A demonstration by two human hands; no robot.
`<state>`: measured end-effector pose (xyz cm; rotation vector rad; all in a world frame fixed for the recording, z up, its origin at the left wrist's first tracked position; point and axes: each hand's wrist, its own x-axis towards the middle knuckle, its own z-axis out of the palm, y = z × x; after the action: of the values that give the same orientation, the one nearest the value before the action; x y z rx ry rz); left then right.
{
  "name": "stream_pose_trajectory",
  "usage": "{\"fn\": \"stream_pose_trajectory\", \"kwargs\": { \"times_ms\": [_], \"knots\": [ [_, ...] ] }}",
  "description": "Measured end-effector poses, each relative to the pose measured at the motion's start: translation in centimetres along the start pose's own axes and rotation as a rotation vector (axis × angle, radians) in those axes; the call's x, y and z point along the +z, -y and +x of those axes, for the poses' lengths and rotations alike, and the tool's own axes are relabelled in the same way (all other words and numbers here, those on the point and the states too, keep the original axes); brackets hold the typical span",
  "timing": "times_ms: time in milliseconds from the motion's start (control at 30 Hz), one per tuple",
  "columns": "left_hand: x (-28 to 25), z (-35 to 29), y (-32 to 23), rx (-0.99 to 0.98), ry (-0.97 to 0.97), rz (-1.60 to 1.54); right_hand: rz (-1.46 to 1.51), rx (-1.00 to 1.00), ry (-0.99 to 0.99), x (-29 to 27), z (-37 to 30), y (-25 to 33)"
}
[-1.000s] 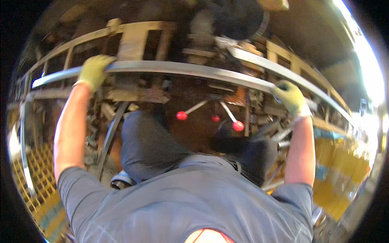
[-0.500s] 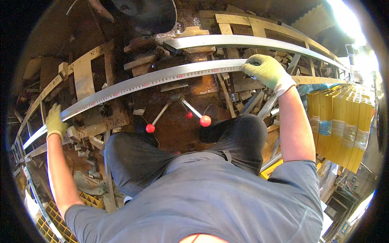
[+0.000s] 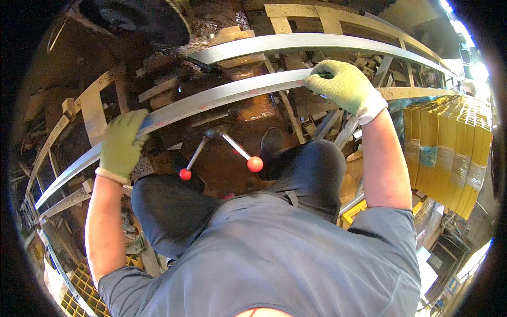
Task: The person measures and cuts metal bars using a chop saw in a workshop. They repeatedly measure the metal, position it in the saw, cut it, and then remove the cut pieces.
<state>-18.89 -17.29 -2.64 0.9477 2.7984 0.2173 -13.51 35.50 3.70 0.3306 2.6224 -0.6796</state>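
A long silvery metal bar (image 3: 232, 87) runs across in front of me, curving in the fisheye picture. Along its near side lies a measuring tape (image 3: 211, 103), its red marks blurred. My right hand (image 3: 343, 87), in a yellow-green knit glove, is closed at the right end of the tape, thumb and fingers pinched together against the bar. My left hand (image 3: 124, 142), gloved the same way, reaches over the bar farther left. Its fingers are smeared by motion and partly hidden, so its grip is unclear. Beyond lies a second metal bar (image 3: 317, 42).
Two levers with red ball knobs (image 3: 255, 164) (image 3: 185, 174) stand between my knees. Wooden frames (image 3: 338, 24) and scattered offcuts lie under and behind the bars. A stack of yellow grating panels (image 3: 446, 153) stands at right. A dark round object (image 3: 134, 21) is at the top left.
My left hand has moved right along the bar, closer to my right hand. My right hand stays closed at the tape's end. The view has shifted slightly.
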Motion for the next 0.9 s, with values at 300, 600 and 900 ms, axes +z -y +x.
{"fn": "stream_pose_trajectory", "kwargs": {
  "times_ms": [300,600,900],
  "knots": [
    [-1.4,-8.1,10.0,-0.244,0.034,0.103,0.051,-0.052,-0.025,-0.1,-0.1,-1.2],
    [-5.9,-4.9,1.2,-0.192,0.059,0.068,0.124,-0.065,0.042,0.7,1.3,-3.9],
    [-3.6,9.1,-15.0,0.541,-0.072,-0.260,0.098,-0.019,0.090,0.6,2.6,-3.5]
  ]
}}
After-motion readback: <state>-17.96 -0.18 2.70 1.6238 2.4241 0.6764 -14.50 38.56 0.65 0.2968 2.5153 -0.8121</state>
